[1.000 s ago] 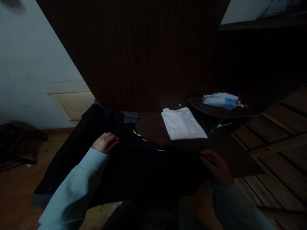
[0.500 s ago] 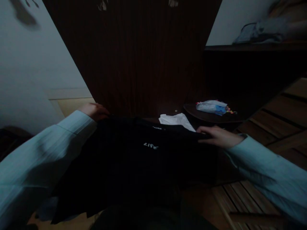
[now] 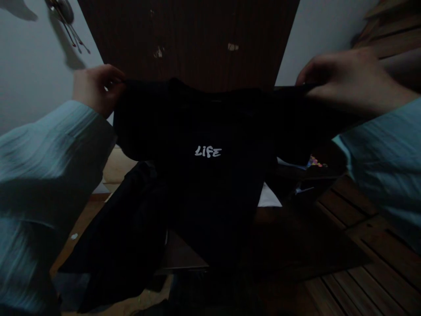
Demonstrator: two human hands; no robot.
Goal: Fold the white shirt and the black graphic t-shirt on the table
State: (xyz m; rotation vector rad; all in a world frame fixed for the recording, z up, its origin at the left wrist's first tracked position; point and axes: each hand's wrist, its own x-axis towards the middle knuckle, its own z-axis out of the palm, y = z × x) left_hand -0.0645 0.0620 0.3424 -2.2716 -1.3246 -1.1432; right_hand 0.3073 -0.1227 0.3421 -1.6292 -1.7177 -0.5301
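A black T-shirt (image 3: pixel 210 175) with the white word "LiFE" on its chest hangs spread in front of me. My left hand (image 3: pixel 95 90) pinches its left shoulder and my right hand (image 3: pixel 345 77) pinches its right shoulder, both raised high. The shirt's body drops down over the dark table (image 3: pixel 296 237). A folded white garment (image 3: pixel 269 198) on the table shows only as a corner behind the shirt. Both my arms wear pale blue sleeves.
More dark clothing (image 3: pixel 121 245) lies heaped at the table's left end. A dark wood panel (image 3: pixel 190 39) stands behind, with white wall on both sides. A wooden slatted surface (image 3: pixel 371 245) runs along the right. A small colourful item (image 3: pixel 315 161) peeks out beyond the shirt.
Both hands have lifted the black T-shirt from low over the table up to head height and pulled it wide, so the "LiFE" print now faces me and hides most of the white garment.
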